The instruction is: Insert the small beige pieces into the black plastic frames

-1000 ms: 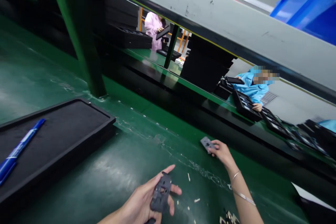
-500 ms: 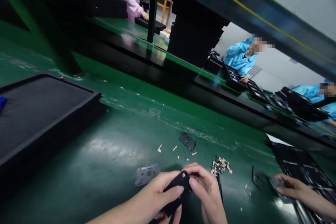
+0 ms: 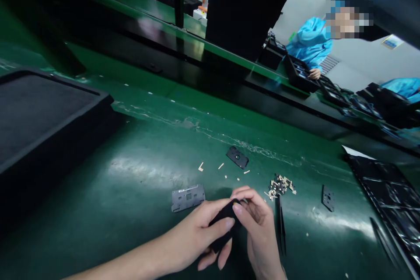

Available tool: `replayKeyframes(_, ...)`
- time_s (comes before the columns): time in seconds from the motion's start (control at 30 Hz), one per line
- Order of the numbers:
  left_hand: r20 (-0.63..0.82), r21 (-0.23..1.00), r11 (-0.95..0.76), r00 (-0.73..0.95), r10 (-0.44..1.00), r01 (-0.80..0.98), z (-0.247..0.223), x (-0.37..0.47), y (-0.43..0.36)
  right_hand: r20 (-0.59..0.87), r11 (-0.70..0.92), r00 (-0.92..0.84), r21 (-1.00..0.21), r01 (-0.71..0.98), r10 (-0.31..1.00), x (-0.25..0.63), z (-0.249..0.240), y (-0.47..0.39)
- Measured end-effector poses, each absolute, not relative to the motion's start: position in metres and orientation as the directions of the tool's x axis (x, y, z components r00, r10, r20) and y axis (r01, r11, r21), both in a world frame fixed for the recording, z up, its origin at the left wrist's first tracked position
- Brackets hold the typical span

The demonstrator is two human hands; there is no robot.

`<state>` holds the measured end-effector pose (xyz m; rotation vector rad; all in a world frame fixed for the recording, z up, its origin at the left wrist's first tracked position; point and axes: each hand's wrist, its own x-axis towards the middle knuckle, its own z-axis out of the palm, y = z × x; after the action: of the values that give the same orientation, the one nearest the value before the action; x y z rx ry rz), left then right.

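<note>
A small black rectangular plastic part [image 3: 224, 214] is held up between both hands above the green table. My left hand [image 3: 205, 232] wraps round its side and lower end, thumb lying along the face. At the upper end my right hand [image 3: 257, 223] grips it, thumb pressed beside a tiny yellow spot and fingers behind. Left of the hands lies a grey plate with cut-outs [image 3: 180, 202]. Beyond them is a dark plate with a round hole [image 3: 236, 158]. Black tweezers [image 3: 281, 229] lie right of my right hand, their end by a pile of small beige and black pieces [image 3: 278, 187].
A large black foam tray [image 3: 42, 109] stands at the left. Another dark plate [image 3: 328, 198], second tweezers [image 3: 382, 238] and a black tray with shiny pockets [image 3: 377, 179] are at the right. Beyond the black ledge, a person in blue [image 3: 310, 41] works near stacked black trays [image 3: 246, 8].
My right thumb has moved onto the part's upper end, by the yellow spot. Another person's hand at the right has left the view with a grey plate. The camera view has shifted.
</note>
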<state>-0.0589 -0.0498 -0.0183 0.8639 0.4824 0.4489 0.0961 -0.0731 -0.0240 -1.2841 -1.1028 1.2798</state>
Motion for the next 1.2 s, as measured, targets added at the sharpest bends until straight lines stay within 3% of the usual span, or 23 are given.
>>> replayKeyframes(0.53,-0.267,0.863,0.501,0.775,0.573,-0.073,-0.022,-0.059,-0.051,-0.117,-0.114,0.066,-0.992,-0.05,0.991,0.091,-0.024,-0.074)
replayKeyframes(0.83,-0.258,0.953,0.29,0.725,0.639,0.084,-0.017,-0.056,-0.051,-0.073,-0.067,0.072,-0.995,-0.073,0.995,0.089,-0.027,-0.073)
replayKeyframes(0.93,-0.243,0.912,0.41,0.772,0.588,-0.025,-0.021,-0.057,-0.05,-0.076,-0.071,0.081,-0.995,-0.066,0.994,0.088,-0.027,-0.075)
replayKeyframes(1.07,-0.18,0.73,0.648,0.853,0.49,-0.218,-0.027,-0.058,-0.048,-0.069,-0.065,0.075,-0.996,-0.056,0.995,0.09,-0.025,-0.078)
replayKeyframes(1.2,-0.155,0.691,0.677,0.862,0.482,-0.255,-0.029,-0.058,-0.046,-0.058,-0.055,0.079,-0.998,-0.037,0.995,0.09,-0.025,-0.079)
